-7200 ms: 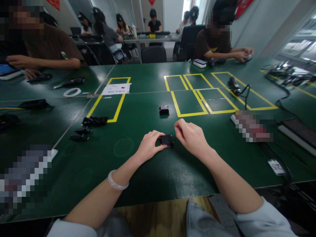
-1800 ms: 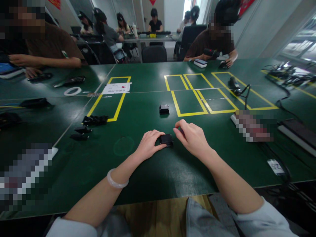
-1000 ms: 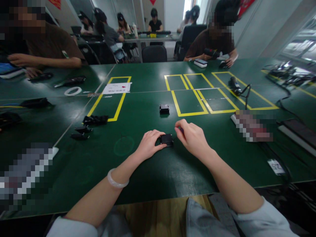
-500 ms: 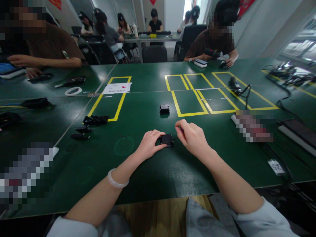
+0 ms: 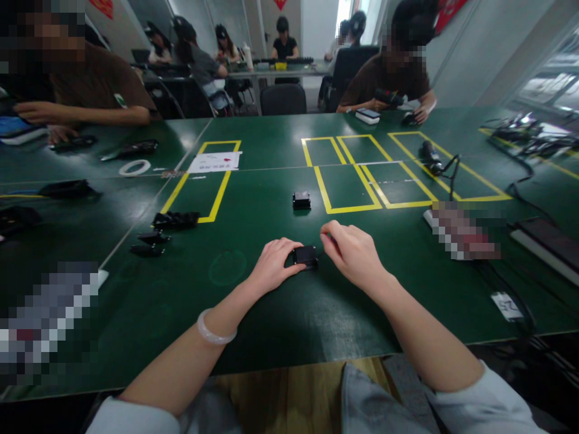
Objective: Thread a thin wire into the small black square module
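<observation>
On the green table (image 5: 271, 325), a small black box-shaped part (image 5: 306, 255) lies before me, with small studs along its sides. My left hand (image 5: 274, 265) grips its left side between thumb and fingers. Just to the right of it, my right hand (image 5: 353, 250) is closed in a pinch. Whatever its fingertips hold is hidden; a thin dark bit shows between them and the part. Farther out sits a similar black part (image 5: 301, 200), apart from both hands.
Several black parts (image 5: 175, 220) lie to the left. A paper sheet (image 5: 215, 161) rests across a yellow tape rectangle. A white ring (image 5: 134, 167) is at the far left. To the right are a black device with a cord (image 5: 431, 158) and a tagged cable (image 5: 506, 306). Other people sit across the table.
Almost nothing differs. My right hand has shifted very slightly by the black part; my left hand keeps the same grip.
</observation>
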Available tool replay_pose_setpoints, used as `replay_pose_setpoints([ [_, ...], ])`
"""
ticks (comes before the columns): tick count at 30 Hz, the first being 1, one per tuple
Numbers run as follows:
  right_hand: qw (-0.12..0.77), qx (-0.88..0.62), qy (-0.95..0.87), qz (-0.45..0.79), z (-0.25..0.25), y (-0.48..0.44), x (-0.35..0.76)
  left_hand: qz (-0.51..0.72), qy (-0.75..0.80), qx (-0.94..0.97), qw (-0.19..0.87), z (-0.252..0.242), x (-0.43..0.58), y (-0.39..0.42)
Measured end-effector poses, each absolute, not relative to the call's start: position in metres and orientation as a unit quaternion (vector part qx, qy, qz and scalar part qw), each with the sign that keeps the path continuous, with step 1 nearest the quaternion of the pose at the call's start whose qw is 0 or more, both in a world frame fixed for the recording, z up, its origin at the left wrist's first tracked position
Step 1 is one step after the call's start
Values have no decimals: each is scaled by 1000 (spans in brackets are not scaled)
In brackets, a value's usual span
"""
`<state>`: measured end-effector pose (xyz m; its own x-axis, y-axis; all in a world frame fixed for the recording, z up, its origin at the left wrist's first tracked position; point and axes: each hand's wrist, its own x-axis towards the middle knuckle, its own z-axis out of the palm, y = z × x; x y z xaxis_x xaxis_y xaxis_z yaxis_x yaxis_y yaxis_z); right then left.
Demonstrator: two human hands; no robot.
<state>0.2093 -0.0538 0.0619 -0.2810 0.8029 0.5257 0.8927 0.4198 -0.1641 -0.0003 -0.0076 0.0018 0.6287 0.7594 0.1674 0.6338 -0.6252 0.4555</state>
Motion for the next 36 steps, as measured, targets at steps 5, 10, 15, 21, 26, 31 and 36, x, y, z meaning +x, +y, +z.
replay_pose_setpoints([
  [5, 276, -539, -791, -80, 60, -53, 210, 177, 391, 885, 179, 0, -1, -6],
  [10, 279, -543, -787, -92, 59, -52, 210, 174, 393, 884, 184, 2, -1, -7],
  [15, 284, -539, -790, -76, 61, -54, 210, 175, 394, 884, 182, 3, 0, -7],
  [21, 282, -542, -788, -77, 59, -53, 210, 176, 396, 882, 185, 2, -1, -7],
  [26, 288, -542, -786, -73, 59, -53, 209, 177, 393, 883, 186, 1, -1, -7],
  [31, 288, -541, -787, -67, 59, -54, 210, 176, 393, 884, 181, -1, -1, -6],
  [36, 286, -543, -786, -77, 57, -53, 210, 173, 395, 884, 182, 1, -1, -8],
])
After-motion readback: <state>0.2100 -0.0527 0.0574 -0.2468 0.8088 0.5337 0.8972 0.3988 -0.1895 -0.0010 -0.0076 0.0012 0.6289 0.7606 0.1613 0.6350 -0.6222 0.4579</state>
